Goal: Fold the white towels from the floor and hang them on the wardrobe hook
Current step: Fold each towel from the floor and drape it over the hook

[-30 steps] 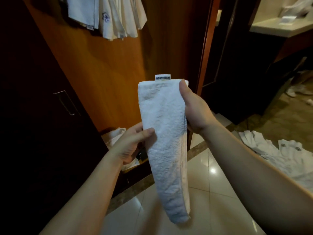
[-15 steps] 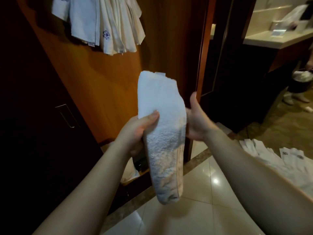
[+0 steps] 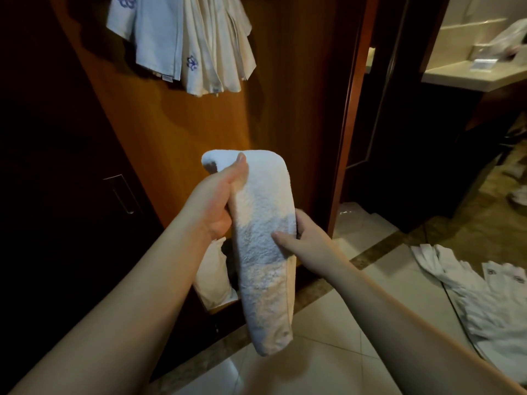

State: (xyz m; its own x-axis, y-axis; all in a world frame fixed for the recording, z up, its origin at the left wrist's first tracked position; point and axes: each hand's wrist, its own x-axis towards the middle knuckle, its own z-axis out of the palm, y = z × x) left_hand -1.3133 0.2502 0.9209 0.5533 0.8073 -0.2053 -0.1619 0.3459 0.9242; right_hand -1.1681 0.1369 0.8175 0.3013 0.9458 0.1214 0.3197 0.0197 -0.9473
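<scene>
A long white folded terry-cloth towel (image 3: 263,252), its looped pile rough and matt, is gripped at the top by a left hand (image 3: 212,201) and pinched midway by a right hand (image 3: 306,246). Beyond the fingers stands an orange-brown wooden wardrobe panel (image 3: 171,132) with a smooth satin sheen. Above the fingers hang thin white smooth-woven cloths with blue embroidery (image 3: 185,44). Below them lie glossy cream floor tiles (image 3: 328,363), reflective, and to their left a slim brushed-metal door handle (image 3: 122,193).
</scene>
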